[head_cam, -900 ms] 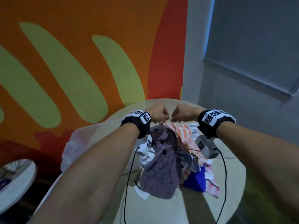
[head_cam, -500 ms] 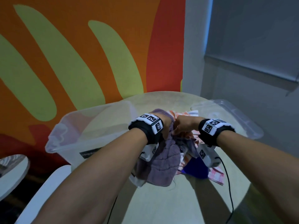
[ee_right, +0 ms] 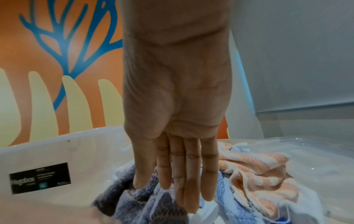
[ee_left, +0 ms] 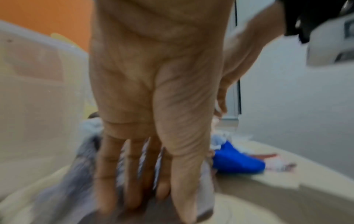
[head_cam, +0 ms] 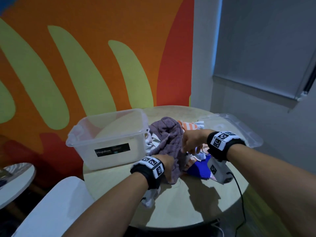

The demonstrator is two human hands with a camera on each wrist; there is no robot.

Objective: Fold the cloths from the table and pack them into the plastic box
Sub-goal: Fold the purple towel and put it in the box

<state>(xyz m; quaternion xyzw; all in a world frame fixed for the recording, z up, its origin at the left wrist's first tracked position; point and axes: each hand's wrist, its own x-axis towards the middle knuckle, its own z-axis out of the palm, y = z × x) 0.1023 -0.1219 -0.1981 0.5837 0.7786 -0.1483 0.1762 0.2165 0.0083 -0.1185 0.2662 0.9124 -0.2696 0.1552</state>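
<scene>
A heap of cloths lies on the round table (head_cam: 179,207), with a purple towel (head_cam: 169,135) (ee_right: 145,201) on top. An orange striped cloth (head_cam: 188,125) (ee_right: 254,169) lies behind it and a blue cloth (head_cam: 199,171) (ee_left: 237,163) at its front right. The clear plastic box (head_cam: 136,156) (ee_right: 57,151) stands left of the heap, with no cloth visible inside. My left hand (head_cam: 168,165) (ee_left: 157,197) rests with straight fingers on the towel's near edge. My right hand (head_cam: 188,146) (ee_right: 172,189) touches the towel's middle, its fingers straight and pointing down.
The box's clear lid (head_cam: 239,130) lies at the table's far right. A white chair back (head_cam: 51,202) stands at the near left, a second small table (head_cam: 15,178) beyond it. A black cable (head_cam: 239,194) trails off the table's right edge.
Both hands were fists held together above the heap. They have dropped, moved apart and opened onto the purple towel. The head view has swung so that the box shows in full.
</scene>
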